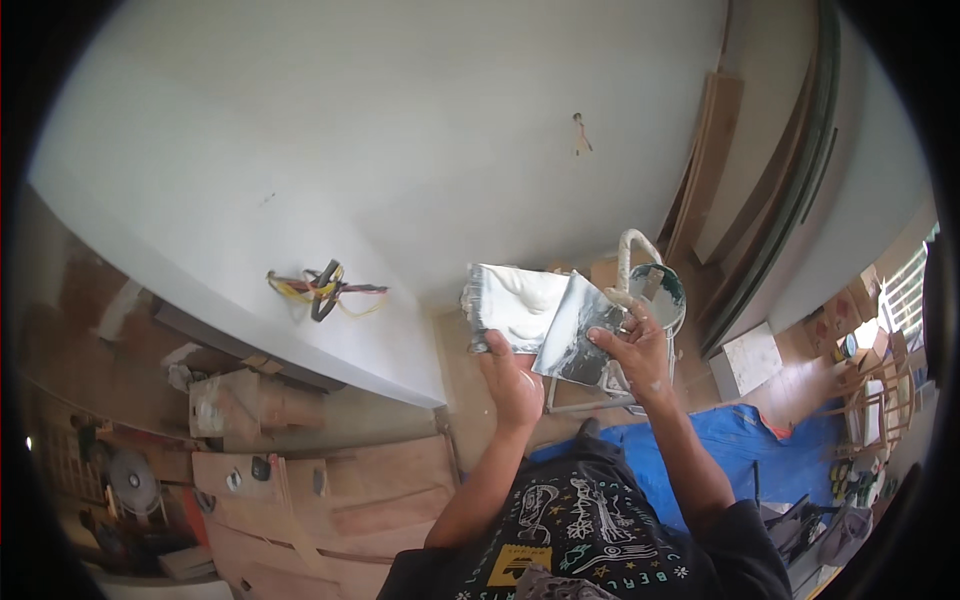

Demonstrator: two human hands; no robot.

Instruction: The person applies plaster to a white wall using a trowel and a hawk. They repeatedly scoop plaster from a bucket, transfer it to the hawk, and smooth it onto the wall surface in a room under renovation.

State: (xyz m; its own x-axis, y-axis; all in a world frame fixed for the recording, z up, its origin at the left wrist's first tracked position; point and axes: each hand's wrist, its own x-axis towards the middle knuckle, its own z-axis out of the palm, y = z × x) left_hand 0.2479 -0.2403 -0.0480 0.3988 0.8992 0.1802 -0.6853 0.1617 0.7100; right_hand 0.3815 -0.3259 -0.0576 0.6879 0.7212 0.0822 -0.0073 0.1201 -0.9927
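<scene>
My left hand (513, 388) grips a wide flat putty knife (478, 335) from below, its thumb over the lower edge. A thick layer of white filler paste (518, 300) lies on that blade. In my right hand (642, 352) is a second broad putty knife (572, 335), smeared with white paste and tilted, its left side overlapping the right part of the first blade. Thumb and fingers close round its right end. Just beyond my right hand stands a bucket (672, 285) with white residue inside. White smears mark both hands.
A paste-spattered tubular rail (626, 255) rises beside the bucket. Loose wires stick out of the white wall at left (325, 290) and higher up (580, 135). Blue sheeting (720, 440) covers floor at right; boards (390, 500) lie lower left. Planks (705, 160) lean at the right.
</scene>
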